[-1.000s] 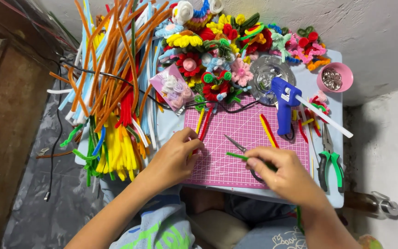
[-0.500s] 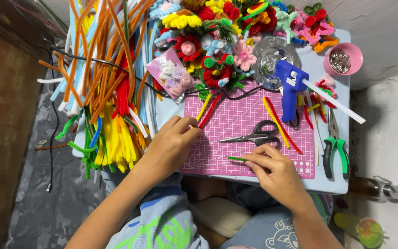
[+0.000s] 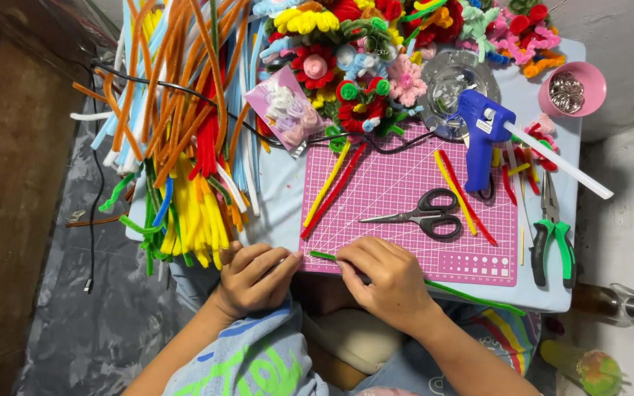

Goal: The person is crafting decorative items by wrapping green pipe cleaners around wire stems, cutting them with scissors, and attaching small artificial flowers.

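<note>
At nine o'clock a heap of fuzzy pipe cleaners (image 3: 177,132), orange, yellow and blue, fans over the pale table (image 3: 277,198). At six the left hand (image 3: 253,279) rests curled at the edge of the pink gridded mat (image 3: 405,198), fingers bent, gripping nothing that shows. Just right of it the right hand (image 3: 390,282) pinches a thin green stem (image 3: 471,297), which runs from the mat's lower left corner out towards four o'clock. Steel scissors (image 3: 423,215) lie at centre; a blue glue gun (image 3: 482,136) stands at two; green-handled pliers (image 3: 552,235) lie at three.
</note>
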